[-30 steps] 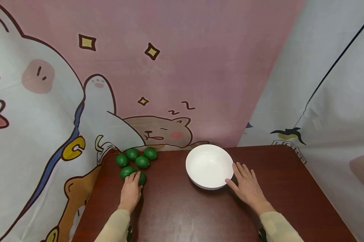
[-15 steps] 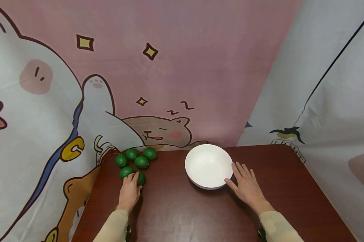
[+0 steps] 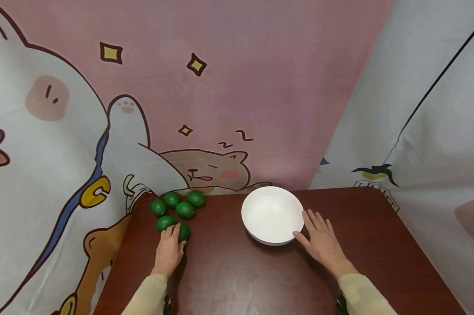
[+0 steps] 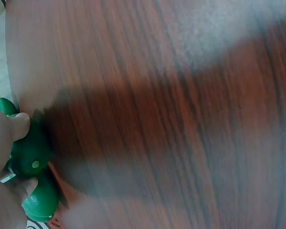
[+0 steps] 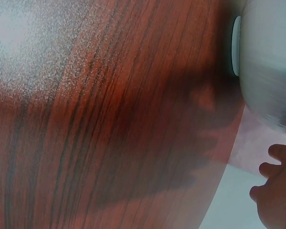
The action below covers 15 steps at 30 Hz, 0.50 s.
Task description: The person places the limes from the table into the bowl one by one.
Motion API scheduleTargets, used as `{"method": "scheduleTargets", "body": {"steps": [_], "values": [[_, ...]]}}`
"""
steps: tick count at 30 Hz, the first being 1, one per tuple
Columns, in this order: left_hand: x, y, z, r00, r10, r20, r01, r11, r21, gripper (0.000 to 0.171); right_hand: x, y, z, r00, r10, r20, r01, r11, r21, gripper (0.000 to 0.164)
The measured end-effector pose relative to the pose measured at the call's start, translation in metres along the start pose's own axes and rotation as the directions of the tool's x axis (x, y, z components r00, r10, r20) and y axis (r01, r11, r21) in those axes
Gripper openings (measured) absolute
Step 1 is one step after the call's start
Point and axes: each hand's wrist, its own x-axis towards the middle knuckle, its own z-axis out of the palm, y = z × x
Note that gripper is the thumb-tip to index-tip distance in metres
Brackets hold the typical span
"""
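My left hand (image 3: pixel 169 250) rests over a green lime (image 3: pixel 184 232), with its fingers and thumb on either side. In the left wrist view the thumb and a finger lie against that dark green lime (image 4: pixel 30 151); part of it is covered by the hand. Another lime (image 3: pixel 166 222) sits right beside the fingers. On the right, my right hand (image 3: pixel 321 239) has its fingers straight and spread, touching the side of a white bowl (image 3: pixel 272 216). Nothing is inside the bowl. Its pale outer wall (image 5: pixel 269 57) shows in the right wrist view.
Several more limes (image 3: pixel 185 210) are grouped at the far left corner of the dark red-brown wooden table (image 3: pixel 237 280). A printed cartoon cloth (image 3: pixel 237 87) hangs right behind the table's back edge.
Both hands, the limes and the bowl stay nearly where they were. The head view shifts only slightly.
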Motion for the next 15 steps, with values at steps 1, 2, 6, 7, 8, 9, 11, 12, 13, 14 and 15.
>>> {"method": "scheduleTargets", "body": {"steps": [1,2,6,7,8,9,11,12,13,14,15], "values": [[0.000,0.001,0.000,1.000,-0.001,-0.002,0.001,1.000,-0.007,0.064,0.000,0.000,0.000,1.000,0.001,0.000,-0.001,1.000,0.000,0.089],[0.000,0.002,0.000,1.000,-0.003,-0.005,0.003,1.000,-0.013,0.064,0.000,0.001,0.000,1.000,0.001,0.000,-0.001,1.000,-0.002,0.089],[-0.001,0.005,0.000,1.000,0.000,-0.015,0.000,0.999,-0.033,0.065,0.001,0.002,0.002,1.000,0.003,0.000,-0.003,1.000,-0.003,0.090],[-0.001,0.005,0.000,1.000,0.003,-0.021,-0.004,0.999,-0.034,0.065,0.001,0.002,0.002,1.000,0.004,0.001,-0.004,1.000,-0.001,0.090],[-0.001,0.006,0.000,1.000,0.010,-0.029,-0.011,0.999,-0.033,0.065,0.001,0.002,0.002,1.000,0.004,0.003,-0.004,1.000,-0.001,0.090],[-0.001,0.007,0.000,0.999,0.018,-0.036,-0.019,0.999,-0.031,0.065,0.001,0.002,0.002,1.000,0.004,0.005,-0.004,1.000,0.000,0.091],[-0.001,0.009,0.000,0.998,0.032,-0.052,-0.034,0.999,-0.028,0.065,0.002,0.003,0.002,1.000,0.003,0.009,-0.003,1.000,0.001,0.091],[-0.001,0.010,0.000,0.997,0.039,-0.059,-0.040,0.999,-0.026,0.065,0.002,0.002,0.002,1.000,0.003,0.012,-0.003,1.000,0.001,0.091],[0.000,0.011,0.000,0.997,0.044,-0.067,-0.045,0.999,-0.026,0.065,0.002,0.002,0.002,1.000,0.001,0.013,-0.001,1.000,0.002,0.091],[0.000,0.012,0.000,0.996,0.048,-0.071,-0.050,0.998,-0.025,0.065,0.002,0.002,0.001,1.000,-0.001,0.013,0.001,1.000,0.002,0.091],[0.000,0.013,0.000,0.996,0.052,-0.074,-0.054,0.998,-0.025,0.064,0.002,0.002,0.001,1.000,-0.004,0.013,0.004,1.000,0.003,0.091]]}}
